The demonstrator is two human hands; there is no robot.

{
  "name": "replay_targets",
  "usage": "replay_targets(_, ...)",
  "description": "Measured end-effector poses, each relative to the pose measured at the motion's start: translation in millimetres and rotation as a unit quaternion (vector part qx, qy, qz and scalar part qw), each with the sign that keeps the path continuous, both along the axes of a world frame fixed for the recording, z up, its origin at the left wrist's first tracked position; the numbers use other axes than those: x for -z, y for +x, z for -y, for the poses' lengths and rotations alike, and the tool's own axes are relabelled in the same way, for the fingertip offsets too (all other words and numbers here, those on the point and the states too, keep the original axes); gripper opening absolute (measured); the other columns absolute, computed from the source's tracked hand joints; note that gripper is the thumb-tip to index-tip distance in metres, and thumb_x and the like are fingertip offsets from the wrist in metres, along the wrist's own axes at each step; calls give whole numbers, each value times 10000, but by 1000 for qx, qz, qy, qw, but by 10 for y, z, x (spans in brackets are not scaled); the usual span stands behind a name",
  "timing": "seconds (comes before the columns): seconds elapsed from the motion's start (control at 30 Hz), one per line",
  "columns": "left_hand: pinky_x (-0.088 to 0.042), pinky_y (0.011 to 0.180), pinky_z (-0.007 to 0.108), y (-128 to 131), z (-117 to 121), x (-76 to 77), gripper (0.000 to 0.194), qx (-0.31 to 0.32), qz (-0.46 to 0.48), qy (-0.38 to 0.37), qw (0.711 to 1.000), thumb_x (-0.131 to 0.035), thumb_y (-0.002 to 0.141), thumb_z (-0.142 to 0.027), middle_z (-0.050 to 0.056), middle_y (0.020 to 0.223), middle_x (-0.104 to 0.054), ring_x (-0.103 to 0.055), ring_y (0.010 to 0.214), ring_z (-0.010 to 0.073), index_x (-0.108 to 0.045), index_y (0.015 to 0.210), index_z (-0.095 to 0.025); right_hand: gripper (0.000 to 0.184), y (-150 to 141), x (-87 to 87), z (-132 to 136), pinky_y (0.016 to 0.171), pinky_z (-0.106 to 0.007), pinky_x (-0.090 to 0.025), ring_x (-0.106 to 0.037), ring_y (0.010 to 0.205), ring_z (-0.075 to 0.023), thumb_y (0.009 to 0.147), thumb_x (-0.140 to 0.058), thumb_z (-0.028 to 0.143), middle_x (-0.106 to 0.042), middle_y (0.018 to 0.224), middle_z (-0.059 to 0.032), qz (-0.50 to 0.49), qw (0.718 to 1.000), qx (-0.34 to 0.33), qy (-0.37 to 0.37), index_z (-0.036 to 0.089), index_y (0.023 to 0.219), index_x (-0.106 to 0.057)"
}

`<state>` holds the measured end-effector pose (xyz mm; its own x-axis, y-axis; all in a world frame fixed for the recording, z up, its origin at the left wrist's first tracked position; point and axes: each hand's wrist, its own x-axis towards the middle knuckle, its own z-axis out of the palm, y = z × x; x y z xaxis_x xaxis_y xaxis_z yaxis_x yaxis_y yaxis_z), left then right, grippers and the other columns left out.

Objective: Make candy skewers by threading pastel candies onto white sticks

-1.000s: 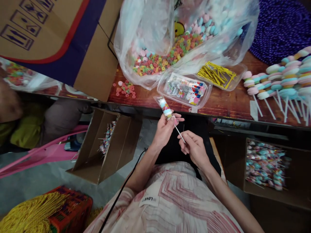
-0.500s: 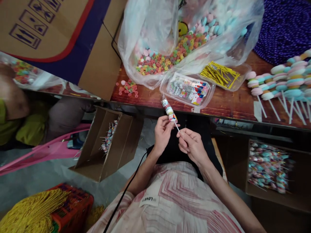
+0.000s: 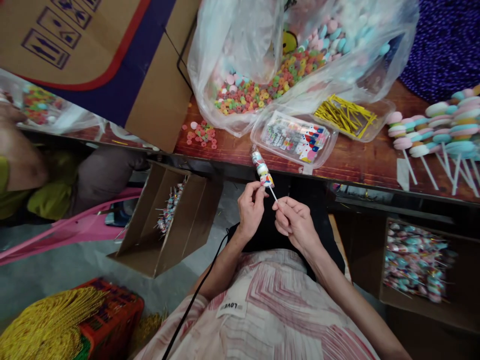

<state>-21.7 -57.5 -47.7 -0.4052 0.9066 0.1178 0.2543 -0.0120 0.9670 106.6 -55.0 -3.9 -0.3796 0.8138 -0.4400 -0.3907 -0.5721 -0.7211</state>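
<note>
A candy skewer [image 3: 261, 169] in a clear printed wrapper tilts up and to the left in front of the table edge, its white stick pointing down at me. My left hand [image 3: 250, 210] is closed, thumb and fingertips pinching the wrapper's lower end. Lower on the stick, my right hand [image 3: 295, 222] is closed with thumb and forefinger around it. Just beyond the skewer sits a clear plastic tray [image 3: 323, 159] of printed wrappers [image 3: 294, 136]. Beside it another tray [image 3: 388, 112] holds gold twist ties [image 3: 347, 116].
A plastic bag [image 3: 198, 85] of ring gummies and marshmallows lies on the table [image 3: 232, 152], with loose gummies [image 3: 200, 135] nearby. Unwrapped skewers [image 3: 442, 125] stand right. Cardboard boxes [image 3: 195, 220] with wrapped skewers flank my legs. Another person's arm [image 3: 22, 155] is at left.
My left thumb and fingers have shifted slightly at the wrapper's lower end. The right hand keeps its hold on the stick. The whole view has moved a little.
</note>
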Motion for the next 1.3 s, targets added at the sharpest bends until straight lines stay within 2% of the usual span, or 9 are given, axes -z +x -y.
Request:
replay_targets(0.13,-435,652,248,-25,8,-37,169,11,-67,16,998,-487,980,-309,-16,716,-614,-576,625,113,-575,875,-211,264,-54,33,23,323,-158,-206,-233,333,-15,816,-734,406,-427,433,97,15,1000,13,17,164,769,-642)
replay_targets(0.23,-427,657,253,-43,43,-28,180,61,-78,43,994,-503,965,-329,-11,722,-592,-552,645,119,-552,835,-214,265,-93,81,25,323,-169,-214,-253,326,-25,840,-707,417,-433,438,97,37,997,30,53,174,773,-626)
replay_targets(0.33,-433,653,260,-59,106,6,198,105,5,47,993,-518,958,-376,-16,724,-573,-527,630,119,-550,842,-219,262,-101,114,12,329,-184,-212,-282,322,-38,883,-651,427,-435,444,96,68,992,24,100,186,790,-611)
replay_targets(0.5,-466,777,312,-69,146,23,273,99,205,88,970,-558,935,-421,0,719,-548,-555,737,150,-542,764,-208,247,-68,97,-1,406,-205,-283,-373,402,-65,943,-550,393,-475,498,72,203,955,3,215,193,804,-588)
replay_targets(0.7,-519,747,312,-77,-16,-129,486,36,348,-59,935,-462,914,-673,58,925,-676,-668,849,179,-584,995,-210,197,-83,135,39,499,-219,-349,-440,469,-85,962,-484,311,-478,543,62,336,888,-8,315,208,814,-563)
replay_targets(0.83,-539,798,336,-98,-99,-252,434,68,384,-109,914,-636,860,-585,71,914,-724,-720,842,196,-578,1008,-181,163,-110,191,82,518,-238,-344,-435,471,-94,951,-498,298,-467,558,58,373,859,-30,349,221,829,-575)
replay_targets(1.07,-552,843,380,-19,-59,-235,425,87,410,-123,899,-693,835,-520,117,972,-756,-737,961,254,-606,1041,-160,237,-109,233,92,518,-238,-345,-440,471,-98,948,-526,331,-508,541,53,327,900,-28,287,225,737,-547)
replay_targets(1.2,-546,858,382,43,-31,-226,388,91,409,-121,900,-698,833,-504,132,965,-769,-716,1045,284,-636,987,-153,264,-120,269,85,524,-241,-346,-439,482,-98,953,-531,339,-511,546,51,299,914,-10,274,220,717,-534)
replay_targets(1.3,-533,888,392,7,-48,-237,357,115,431,-132,885,-737,809,-451,135,1032,-769,-712,1058,284,-669,1001,-158,260,-105,280,73,527,-240,-348,-434,488,-97,957,-529,344,-498,547,55,288,920,-3,265,218,730,-541)
